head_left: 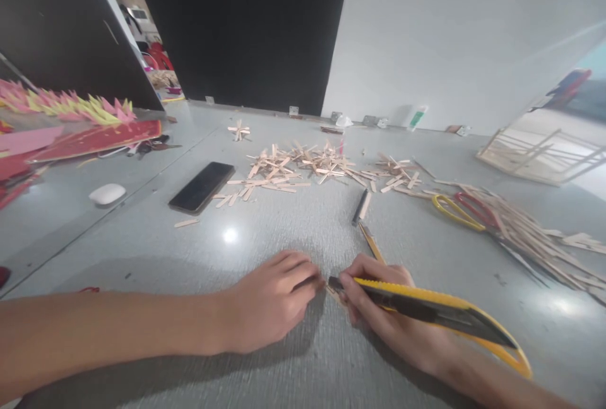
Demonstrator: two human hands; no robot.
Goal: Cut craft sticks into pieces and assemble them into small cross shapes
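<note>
A yellow and black utility knife [435, 308] is gripped in my right hand [383, 302], its tip pointing left toward my other hand. My left hand [279, 298] rests low over the grey table with its fingers curled together; what they hold, if anything, is too small to make out. A small pale wood piece [337, 295] shows between the two hands, close to the knife's tip. Beyond my right hand lie a thin yellowish stick [370, 240] and a short dark cylinder [360, 207]. Short wooden pieces [284, 166] are scattered farther back.
A black phone [202, 187] and a white rounded case [107, 194] lie left. Scissors [458, 212] rest by long wood strips [530, 232] at right, before a stick frame [540, 153]. Pink and yellow paper [71, 106] is far left. Panels stand behind.
</note>
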